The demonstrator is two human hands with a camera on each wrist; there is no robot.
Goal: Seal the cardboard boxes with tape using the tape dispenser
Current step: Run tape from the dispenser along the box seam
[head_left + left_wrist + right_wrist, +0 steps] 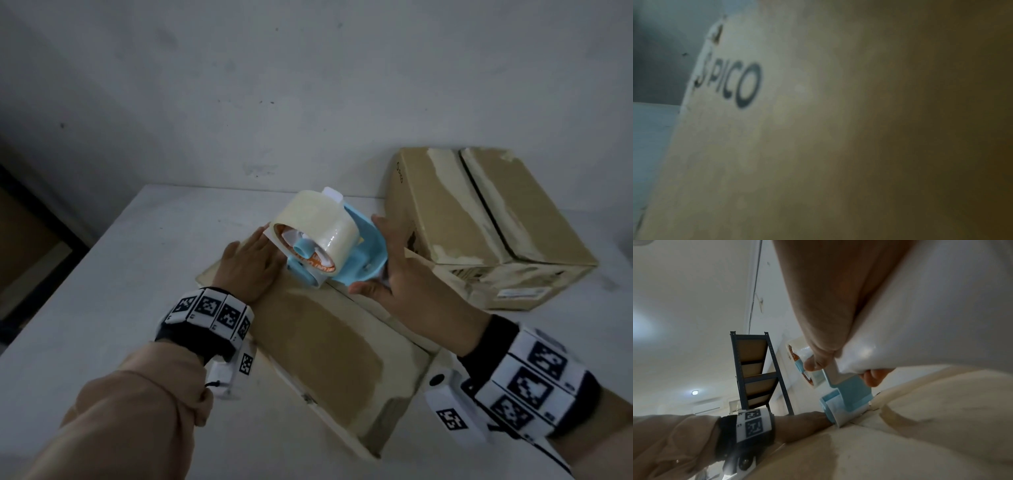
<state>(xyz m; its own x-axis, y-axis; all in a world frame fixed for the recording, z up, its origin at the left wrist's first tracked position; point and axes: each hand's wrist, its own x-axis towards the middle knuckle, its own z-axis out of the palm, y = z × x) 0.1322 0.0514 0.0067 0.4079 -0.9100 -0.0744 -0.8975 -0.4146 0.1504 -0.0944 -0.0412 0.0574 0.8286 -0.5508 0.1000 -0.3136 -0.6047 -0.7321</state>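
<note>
Cardboard, brown and worn pale along its edges, made up the flat box nearest the wearer, lying on the white table with its two top flaps closed and the seam between them running away from the body. At the far end of that seam stood the light blue plastic tape dispenser, loaded with a wide roll of clear tape; in the right wrist view its nose was down on the cardboard at the seam. The right hand was clamped on the dispenser, fingers wrapped over its far side and thumb under the near edge. The left hand lay flat, fingers straight and together, pressing the left flap just beside the dispenser; the left wrist view showed only cardboard with printed lettering, close and blurred. Judgement: the step in hand was the start of a tape run on the near box, the flap being steadied for it. No laid strip could be made out on the seam. The next move would call for firm downward pressure on the nose and a straight draw along the seam toward the body, the left hand holding the flaps level. Beyond, to the right and apart from the near box, sat a second, taller brown cardboard box with a dark open gap between its flaps, evidently not yet sealed. Farther off stood a grey-white wall.
</note>
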